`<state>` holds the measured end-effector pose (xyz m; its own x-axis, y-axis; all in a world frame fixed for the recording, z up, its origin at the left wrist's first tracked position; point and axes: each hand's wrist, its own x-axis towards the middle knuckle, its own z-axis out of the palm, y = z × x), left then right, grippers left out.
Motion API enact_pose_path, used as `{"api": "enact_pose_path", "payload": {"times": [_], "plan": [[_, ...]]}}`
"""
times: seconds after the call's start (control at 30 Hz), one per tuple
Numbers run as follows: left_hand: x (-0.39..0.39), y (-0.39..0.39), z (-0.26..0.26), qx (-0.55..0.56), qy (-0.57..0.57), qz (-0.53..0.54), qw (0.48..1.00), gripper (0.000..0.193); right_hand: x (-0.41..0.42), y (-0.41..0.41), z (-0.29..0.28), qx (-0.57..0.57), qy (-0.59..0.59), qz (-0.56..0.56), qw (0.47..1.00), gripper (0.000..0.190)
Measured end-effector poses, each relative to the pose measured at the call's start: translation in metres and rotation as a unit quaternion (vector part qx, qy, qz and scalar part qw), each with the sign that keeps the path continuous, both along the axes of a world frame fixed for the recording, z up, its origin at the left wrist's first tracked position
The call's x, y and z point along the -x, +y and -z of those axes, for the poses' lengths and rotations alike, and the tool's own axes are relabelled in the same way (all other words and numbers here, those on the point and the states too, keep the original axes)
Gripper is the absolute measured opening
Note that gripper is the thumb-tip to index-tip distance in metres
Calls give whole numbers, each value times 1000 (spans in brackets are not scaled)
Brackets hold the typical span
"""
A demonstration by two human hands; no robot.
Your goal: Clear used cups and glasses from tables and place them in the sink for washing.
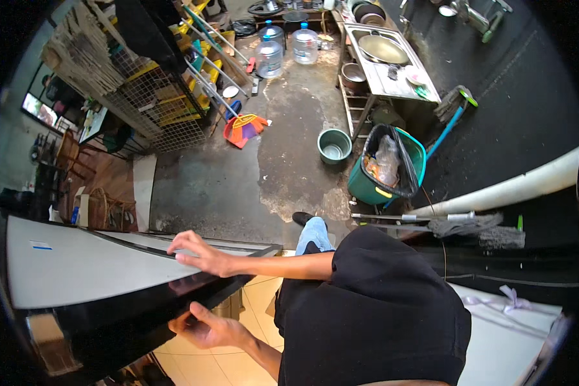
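Note:
My right hand (202, 258) reaches to the left, palm down, over a white panel with a black frame (120, 268). Its fingers are spread and hold nothing; whether the fingertips touch the frame's edge I cannot tell. Lower in the view, my left hand (207, 330) is beside the panel's broad black side, its thumb raised and its fingers loosely curled. It shows nothing in its grasp, and its fingertips are blurred against the black side. A small paper strip with a blue line (41, 245) is on the white surface.
A green bin with a black liner (362, 186) and a round bucket (334, 145) stand ahead. Mops (391, 217) lie at the right. A broom (245, 126), water bottles (269, 58), a metal sink (376, 87) and a wire-mesh rack (149, 111) are farther off.

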<state>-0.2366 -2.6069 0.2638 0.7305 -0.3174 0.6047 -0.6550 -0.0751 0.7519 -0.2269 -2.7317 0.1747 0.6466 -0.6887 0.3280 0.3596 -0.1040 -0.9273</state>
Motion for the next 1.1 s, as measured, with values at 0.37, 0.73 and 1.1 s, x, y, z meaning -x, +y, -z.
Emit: {"api": "enact_pose_path", "payload": {"times": [0.37, 0.73, 1.1], "plan": [[-22, 31, 8, 60, 46, 187, 979, 53, 10, 30, 2, -185, -201, 102, 956, 26], [-34, 60, 17, -147, 127, 435, 879, 28, 16, 54, 0, -71, -131, 270, 951, 22], [-162, 220, 32, -54, 258, 469, 843, 24, 31, 171, -12, -7, -135, 538, 832, 19]]}}
